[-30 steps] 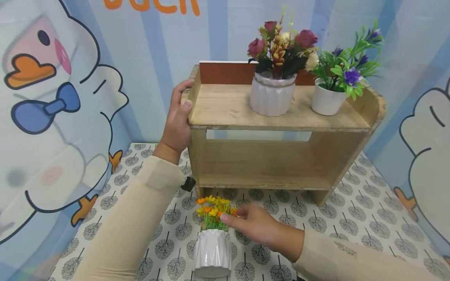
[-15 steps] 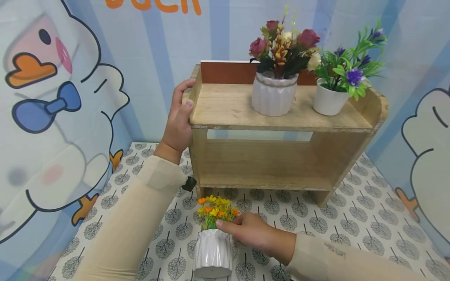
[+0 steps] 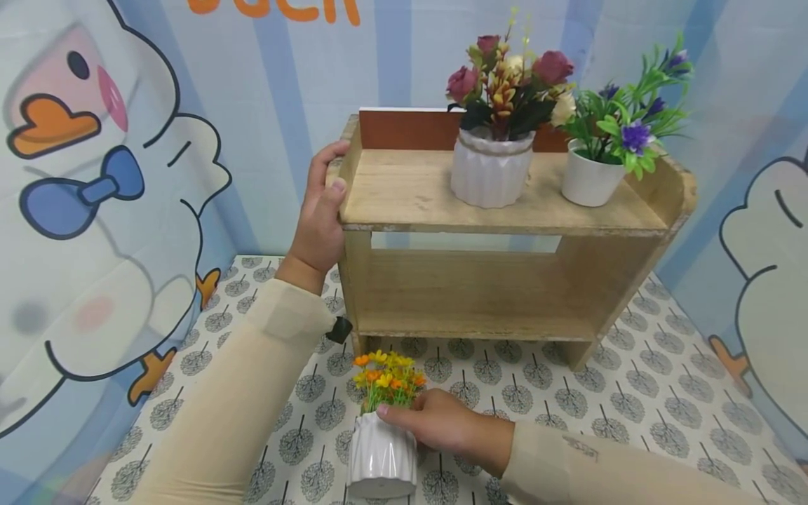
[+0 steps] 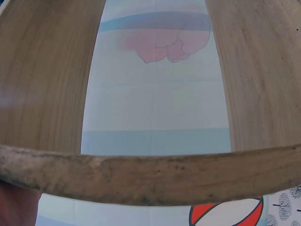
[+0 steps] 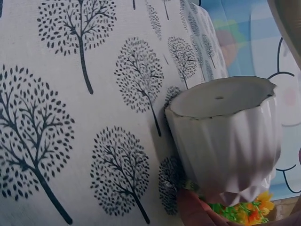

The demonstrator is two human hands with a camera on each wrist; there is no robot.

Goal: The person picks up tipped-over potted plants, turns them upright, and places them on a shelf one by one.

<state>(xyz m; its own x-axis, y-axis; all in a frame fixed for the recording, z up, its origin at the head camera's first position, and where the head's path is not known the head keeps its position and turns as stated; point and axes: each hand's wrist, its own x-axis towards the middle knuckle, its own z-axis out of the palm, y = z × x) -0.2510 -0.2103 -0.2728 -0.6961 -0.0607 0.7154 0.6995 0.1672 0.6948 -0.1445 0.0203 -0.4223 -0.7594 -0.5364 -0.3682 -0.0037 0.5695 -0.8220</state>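
Note:
My left hand (image 3: 318, 223) grips the left side panel of a wooden shelf (image 3: 480, 287), thumb on its front edge and fingers over the outside. In the left wrist view, that panel's edge (image 4: 150, 181) crosses the lower part, with a bit of the hand at the corner. Low in the head view lies a white fluted flowerpot (image 3: 381, 459) with yellow and orange flowers (image 3: 390, 372), its base turned toward me. My right hand (image 3: 438, 422) holds it at the rim, thumb across the front; the other fingers are mostly hidden. The right wrist view shows the pot's underside (image 5: 221, 98).
On the shelf's top board stand a white pot (image 3: 491, 172) of dark red roses and a smaller white pot (image 3: 590, 179) with purple flowers. A tree-print cloth (image 3: 568, 414) covers the table. A duck-print curtain (image 3: 278, 84) hangs behind.
My right hand has moved down and left from beside the flowers to the pot's rim, where its thumb now lies. The left hand stays on the shelf.

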